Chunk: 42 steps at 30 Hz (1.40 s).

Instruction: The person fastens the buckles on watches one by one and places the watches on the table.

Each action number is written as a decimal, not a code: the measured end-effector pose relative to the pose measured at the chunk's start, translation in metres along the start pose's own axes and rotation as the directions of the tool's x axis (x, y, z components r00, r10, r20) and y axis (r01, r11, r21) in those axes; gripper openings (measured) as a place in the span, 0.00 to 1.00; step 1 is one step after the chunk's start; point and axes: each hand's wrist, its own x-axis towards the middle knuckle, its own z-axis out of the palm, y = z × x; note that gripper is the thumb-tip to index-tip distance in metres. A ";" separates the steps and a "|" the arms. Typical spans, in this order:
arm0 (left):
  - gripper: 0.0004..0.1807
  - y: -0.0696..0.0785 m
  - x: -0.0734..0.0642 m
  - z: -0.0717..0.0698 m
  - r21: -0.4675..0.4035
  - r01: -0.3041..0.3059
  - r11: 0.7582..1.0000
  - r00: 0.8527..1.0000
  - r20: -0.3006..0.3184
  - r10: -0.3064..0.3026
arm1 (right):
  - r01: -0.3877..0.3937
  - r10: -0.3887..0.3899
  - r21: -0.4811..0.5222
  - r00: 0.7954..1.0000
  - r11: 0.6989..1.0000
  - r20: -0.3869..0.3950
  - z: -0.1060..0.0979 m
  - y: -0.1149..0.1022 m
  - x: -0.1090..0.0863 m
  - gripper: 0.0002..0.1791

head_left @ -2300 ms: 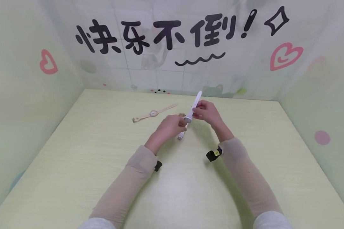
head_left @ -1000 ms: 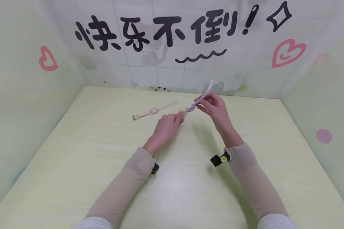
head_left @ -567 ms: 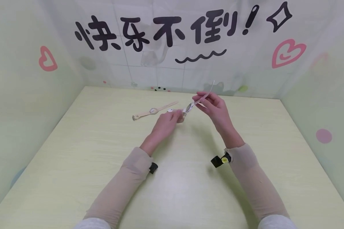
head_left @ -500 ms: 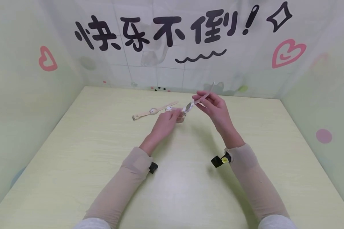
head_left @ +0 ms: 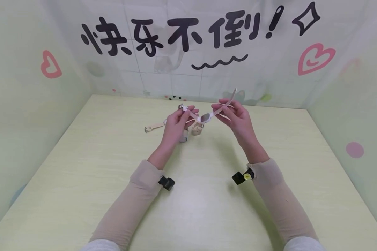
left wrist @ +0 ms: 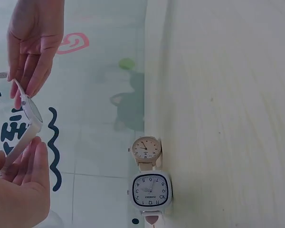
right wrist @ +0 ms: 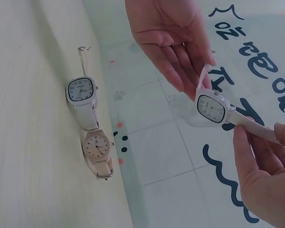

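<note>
A white wristwatch [head_left: 205,118] with a squarish case hangs raised above the table, its straps drawn out to both sides. My left hand [head_left: 174,125] pinches the strap at the buckle end, thumb on top. The other strap is gripped by my right hand [head_left: 237,116], and its tip sticks up past the fingers. In the right wrist view the held watch [right wrist: 212,107] shows its dial. Below the hands, another white square watch [right wrist: 80,89] and a beige round watch [right wrist: 97,146] stand on the table. A pale pink watch [head_left: 155,127] lies flat, partly hidden behind my left hand.
The light wooden table [head_left: 194,202] is enclosed by printed curtains [head_left: 113,83] at the back and sides. The watches sit towards the table's back edge. A small black camera [head_left: 167,183] is strapped at the left cuff, another [head_left: 242,176] at the right.
My left hand has lifted and turned, bringing the buckle end up, so the watch now spans both hands. The white square watch below has come into sight. My right hand has barely moved lately.
</note>
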 end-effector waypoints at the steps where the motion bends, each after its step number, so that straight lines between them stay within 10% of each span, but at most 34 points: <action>1: 0.19 0.001 0.000 0.000 -0.008 -0.009 1.000 1.000 -0.005 0.009 | -0.005 0.004 -0.008 1.000 1.000 -0.008 0.000 0.000 0.000 0.14; 18: 0.19 0.009 0.010 -0.006 0.026 -0.130 0.991 0.991 0.023 0.130 | 0.198 -0.201 -0.163 0.980 0.967 -0.003 0.002 0.005 0.009 0.13; 42: 0.18 0.020 0.009 -0.007 0.082 -0.113 0.990 0.993 0.032 0.110 | 0.181 -0.178 -0.501 0.982 0.847 0.054 0.011 0.011 0.006 0.15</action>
